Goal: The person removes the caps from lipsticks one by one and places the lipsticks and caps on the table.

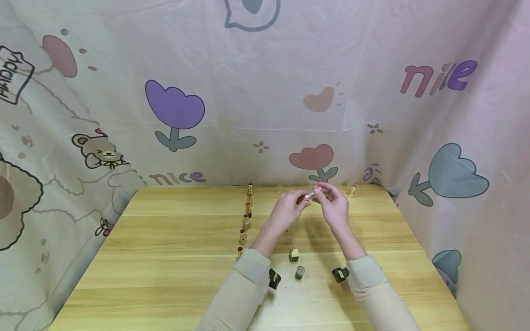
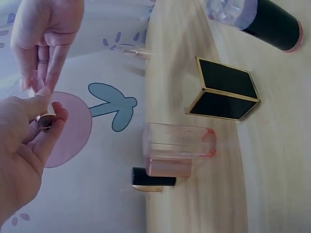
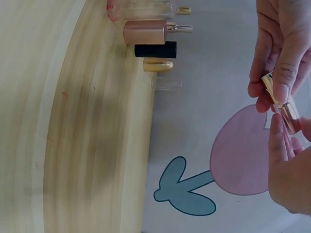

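Note:
In the head view, both hands meet above the back of the table with a shiny gold lipstick [image 1: 309, 196] between them. My left hand [image 1: 286, 210] grips the tube, its thumb along the side; the right wrist view shows this gold tube [image 3: 289, 119] most plainly. My right hand [image 1: 334, 208] pinches the other end with fingertips and thumb, where a clear pinkish part shows. Fingers partly cover that end, so whether it is a cap cannot be told. In the left wrist view, the left hand [image 2: 22, 145] is below and the right hand [image 2: 47, 29] above.
Several uncapped lipsticks [image 1: 246, 222] stand in a row left of the hands. Between the forearms are a black-and-gold square cap [image 1: 294, 255], a round dark cap [image 1: 300, 272] and a clear pinkish cap [image 1: 288, 236]. A slim lipstick [image 1: 353, 189] stands at the back right.

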A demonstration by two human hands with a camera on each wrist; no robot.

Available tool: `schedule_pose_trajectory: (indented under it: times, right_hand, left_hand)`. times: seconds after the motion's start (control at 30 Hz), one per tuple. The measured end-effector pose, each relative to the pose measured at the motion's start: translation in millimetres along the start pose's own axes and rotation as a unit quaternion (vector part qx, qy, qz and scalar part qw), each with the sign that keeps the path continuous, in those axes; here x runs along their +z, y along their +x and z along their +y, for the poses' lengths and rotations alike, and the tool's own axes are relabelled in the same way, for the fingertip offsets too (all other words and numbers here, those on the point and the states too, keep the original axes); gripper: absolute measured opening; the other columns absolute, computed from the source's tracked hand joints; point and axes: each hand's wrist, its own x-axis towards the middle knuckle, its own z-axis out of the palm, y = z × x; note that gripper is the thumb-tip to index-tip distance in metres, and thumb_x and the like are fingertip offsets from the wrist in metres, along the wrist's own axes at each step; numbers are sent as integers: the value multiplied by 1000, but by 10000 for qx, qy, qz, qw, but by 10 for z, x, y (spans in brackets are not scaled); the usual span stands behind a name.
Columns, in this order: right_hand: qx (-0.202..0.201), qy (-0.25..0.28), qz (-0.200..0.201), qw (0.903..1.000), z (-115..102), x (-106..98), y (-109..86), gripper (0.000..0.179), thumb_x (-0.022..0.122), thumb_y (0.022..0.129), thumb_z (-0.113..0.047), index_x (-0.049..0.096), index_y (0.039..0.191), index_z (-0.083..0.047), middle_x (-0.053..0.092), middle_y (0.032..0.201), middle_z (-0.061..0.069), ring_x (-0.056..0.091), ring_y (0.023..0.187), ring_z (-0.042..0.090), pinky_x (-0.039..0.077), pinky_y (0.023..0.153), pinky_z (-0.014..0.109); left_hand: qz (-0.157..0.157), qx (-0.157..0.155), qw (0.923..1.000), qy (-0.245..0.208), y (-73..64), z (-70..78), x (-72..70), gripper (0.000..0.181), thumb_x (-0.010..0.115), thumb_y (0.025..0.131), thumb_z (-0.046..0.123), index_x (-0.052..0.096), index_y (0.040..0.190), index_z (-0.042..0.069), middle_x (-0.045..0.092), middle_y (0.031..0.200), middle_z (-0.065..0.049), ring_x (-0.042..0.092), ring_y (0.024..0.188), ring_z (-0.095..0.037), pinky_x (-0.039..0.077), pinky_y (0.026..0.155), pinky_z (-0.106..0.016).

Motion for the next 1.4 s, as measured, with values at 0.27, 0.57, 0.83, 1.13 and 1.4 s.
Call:
schedule_pose_trajectory:
  times: [0.27, 0.57, 0.83, 1.13, 1.4]
  right_hand:
    - [113, 563, 1078, 9925, -124, -237, 129, 36, 67, 101, -6, 59, 132, 11, 68, 102, 2, 69, 89, 10, 61, 86, 24]
    - [-268, 118, 773, 9966, -139, -295, 175, 37, 71, 97, 0, 60, 130, 11, 69, 108, 5, 66, 94, 12, 61, 86, 22]
    - [-537, -620, 406, 9958, -88, -285, 230, 34, 72, 96, 0, 63, 128, 8, 70, 120, 23, 65, 100, 10, 56, 90, 14]
    - [-749, -1586, 23, 9845, 127, -323, 350, 29, 72, 95, 1, 66, 123, 6, 71, 119, 22, 68, 108, 28, 56, 90, 13]
    - [-686, -2254, -462, 9708, 258, -356, 418, 25, 71, 95, 3, 67, 120, 6, 70, 117, 23, 68, 112, 38, 59, 95, 28]
  left_hand:
    - [-77, -816, 9966, 27, -81, -59, -82, 31, 71, 99, 19, 71, 127, 8, 75, 106, -5, 63, 81, -10, 57, 71, -21]
    - [367, -769, 9930, -822, -111, -149, -130, 30, 69, 100, 10, 66, 129, 3, 74, 113, -13, 72, 100, -25, 62, 88, -30]
    - [669, -1056, 9834, -1318, -57, -178, -81, 28, 70, 100, 14, 65, 127, 9, 73, 125, -12, 70, 102, -24, 60, 84, -30]
    - [444, -1488, 9778, -1410, 86, -246, 31, 29, 74, 98, 15, 65, 123, 4, 74, 118, -13, 72, 92, -21, 62, 77, -27]
    - [104, -1468, 9862, -758, 230, -301, 107, 24, 76, 93, 10, 68, 115, 2, 62, 111, -9, 66, 102, -21, 58, 86, -23]
